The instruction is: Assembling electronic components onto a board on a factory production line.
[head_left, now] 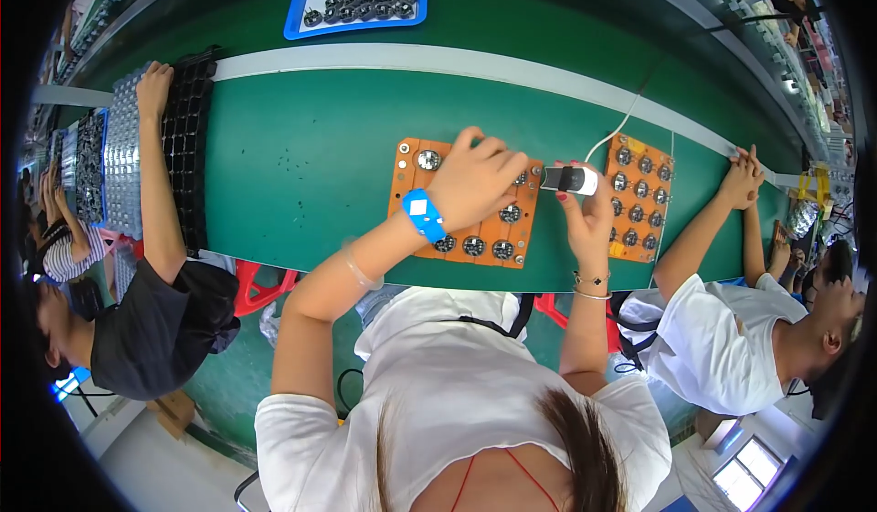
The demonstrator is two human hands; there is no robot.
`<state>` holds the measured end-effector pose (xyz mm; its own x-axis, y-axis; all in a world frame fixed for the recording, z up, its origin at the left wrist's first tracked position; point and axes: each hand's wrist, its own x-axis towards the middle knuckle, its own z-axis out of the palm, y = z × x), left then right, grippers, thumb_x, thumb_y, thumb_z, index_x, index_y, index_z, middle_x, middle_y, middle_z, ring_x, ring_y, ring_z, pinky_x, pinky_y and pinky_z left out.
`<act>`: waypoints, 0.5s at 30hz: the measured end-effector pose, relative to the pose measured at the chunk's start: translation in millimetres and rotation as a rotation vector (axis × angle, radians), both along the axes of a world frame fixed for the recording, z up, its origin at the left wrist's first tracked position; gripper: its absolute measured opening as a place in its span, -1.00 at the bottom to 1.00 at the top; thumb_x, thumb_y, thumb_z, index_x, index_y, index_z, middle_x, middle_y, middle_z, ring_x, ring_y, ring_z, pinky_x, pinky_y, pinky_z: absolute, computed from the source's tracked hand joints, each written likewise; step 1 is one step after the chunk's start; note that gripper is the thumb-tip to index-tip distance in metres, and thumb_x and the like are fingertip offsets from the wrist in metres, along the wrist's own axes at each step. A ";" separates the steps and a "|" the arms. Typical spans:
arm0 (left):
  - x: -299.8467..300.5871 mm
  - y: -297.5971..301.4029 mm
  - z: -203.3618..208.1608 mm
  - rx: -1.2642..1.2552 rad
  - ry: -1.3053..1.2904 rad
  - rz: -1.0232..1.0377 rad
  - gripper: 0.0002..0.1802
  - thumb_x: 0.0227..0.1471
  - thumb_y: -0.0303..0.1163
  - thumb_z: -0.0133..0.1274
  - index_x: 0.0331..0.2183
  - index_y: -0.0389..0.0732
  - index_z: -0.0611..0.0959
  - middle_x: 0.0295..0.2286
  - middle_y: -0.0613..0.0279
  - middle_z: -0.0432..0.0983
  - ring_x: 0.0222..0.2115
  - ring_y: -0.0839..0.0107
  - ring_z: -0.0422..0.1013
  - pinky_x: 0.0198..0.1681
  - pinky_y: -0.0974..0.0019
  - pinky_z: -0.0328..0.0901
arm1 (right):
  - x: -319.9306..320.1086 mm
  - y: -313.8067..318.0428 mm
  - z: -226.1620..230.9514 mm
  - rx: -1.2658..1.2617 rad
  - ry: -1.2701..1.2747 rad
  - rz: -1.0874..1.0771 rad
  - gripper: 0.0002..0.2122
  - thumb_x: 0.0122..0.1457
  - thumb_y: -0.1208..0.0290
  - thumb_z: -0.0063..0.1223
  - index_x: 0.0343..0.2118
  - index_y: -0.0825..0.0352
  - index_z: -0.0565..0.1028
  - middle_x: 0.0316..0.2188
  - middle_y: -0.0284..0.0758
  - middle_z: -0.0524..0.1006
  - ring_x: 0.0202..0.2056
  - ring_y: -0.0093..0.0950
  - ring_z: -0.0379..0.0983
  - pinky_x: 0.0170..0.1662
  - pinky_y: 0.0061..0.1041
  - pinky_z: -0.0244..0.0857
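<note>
An orange fixture board [399, 183] with round black-and-silver parts in its seats lies on the green bench in front of me. My left hand [477, 179], with a blue wristband above it, rests over the board's middle, fingers spread and partly bent. It covers some of the seats. My right hand [589, 209] is closed around a small black-and-white handheld device [571, 180] with a clear tip that points toward the board's right edge. From the device a white cable [623, 126] runs up and away. What lies under my left fingertips is hidden.
A second orange board [639, 198] with round parts lies to the right. At the far side stands a blue tray [292, 24] of similar parts. Black trays [187, 156] stack at the left. Co-workers sit on both sides. Tiny dark specks dot the bench.
</note>
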<state>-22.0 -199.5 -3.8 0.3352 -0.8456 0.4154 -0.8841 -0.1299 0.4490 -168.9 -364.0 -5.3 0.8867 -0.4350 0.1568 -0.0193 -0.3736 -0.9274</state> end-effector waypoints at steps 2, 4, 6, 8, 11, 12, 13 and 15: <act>0.0 -7.1 -5.5 0.010 0.003 -0.007 -0.62 -0.18 -0.39 0.24 -0.30 -0.17 0.43 -0.43 0.24 0.49 -0.24 0.27 0.40 -0.01 0.11 0.12 | -2.1 0.4 1.7 -0.063 0.041 0.004 -0.66 0.14 0.61 0.04 -0.01 0.42 0.32 -0.07 -0.20 0.47 -0.04 -0.46 0.39 0.04 -0.48 0.24; 0.0 -10.5 -1.9 0.027 0.010 -0.024 -0.64 -0.18 -0.39 0.24 -0.31 -0.16 0.43 -0.43 0.25 0.49 -0.26 0.27 0.41 -0.01 0.11 0.12 | -1.4 3.1 2.7 -0.147 0.076 -0.009 -0.68 0.10 0.61 0.08 -0.05 0.43 0.38 -0.12 -0.27 0.47 -0.08 -0.48 0.39 0.01 -0.53 0.24; -0.4 -7.2 6.5 -0.049 0.237 -0.081 -0.64 -0.16 -0.44 0.19 -0.26 -0.19 0.42 -0.44 0.21 0.47 -0.29 0.27 0.42 0.00 0.10 0.13 | 1.4 9.1 4.5 -0.159 0.077 -0.010 -0.69 0.09 0.61 0.08 -0.07 0.43 0.40 -0.14 -0.28 0.47 -0.10 -0.48 0.40 0.00 -0.53 0.24; -2.0 -5.3 8.5 -0.066 0.239 -0.078 -0.64 -0.15 -0.45 0.18 -0.26 -0.19 0.42 -0.45 0.21 0.47 -0.29 0.26 0.42 0.01 0.10 0.12 | 5.4 16.0 8.6 -0.182 0.059 -0.011 -0.71 0.07 0.60 0.10 -0.10 0.42 0.43 -0.20 -0.29 0.46 -0.14 -0.49 0.39 -0.04 -0.55 0.25; -2.1 -2.7 12.0 -0.071 0.253 -0.062 -0.67 -0.14 -0.45 0.19 -0.30 -0.17 0.41 -0.44 0.24 0.48 -0.32 0.26 0.43 0.00 0.11 0.13 | 4.6 15.7 11.6 -0.209 0.048 0.028 -0.70 0.08 0.60 0.09 -0.09 0.43 0.42 -0.17 -0.29 0.47 -0.12 -0.50 0.39 -0.01 -0.54 0.24; -2.3 -2.0 12.4 -0.057 0.263 -0.049 -0.68 -0.14 -0.44 0.20 -0.34 -0.15 0.40 -0.43 0.26 0.49 -0.34 0.27 0.43 -0.01 0.13 0.13 | 3.0 15.2 9.9 -0.209 0.049 0.027 -0.70 0.08 0.60 0.09 -0.09 0.43 0.42 -0.17 -0.29 0.47 -0.12 -0.50 0.39 -0.01 -0.54 0.24; -2.0 -2.2 10.1 -0.057 0.264 -0.051 -0.68 -0.14 -0.44 0.20 -0.34 -0.15 0.40 -0.43 0.26 0.49 -0.34 0.27 0.43 -0.01 0.13 0.13 | 0.2 14.2 5.7 -0.150 0.053 0.012 -0.68 0.10 0.61 0.08 -0.06 0.42 0.38 -0.14 -0.26 0.47 -0.09 -0.49 0.39 0.01 -0.52 0.24; -1.2 -3.6 2.8 0.052 0.132 -0.012 -0.66 -0.13 -0.40 0.21 -0.31 -0.16 0.40 -0.41 0.26 0.49 -0.29 0.27 0.42 -0.01 0.11 0.14 | -6.8 14.7 -4.2 0.110 -0.026 -0.041 -0.63 0.14 0.62 0.03 0.03 0.41 0.28 -0.05 -0.17 0.45 -0.03 -0.44 0.39 0.06 -0.46 0.23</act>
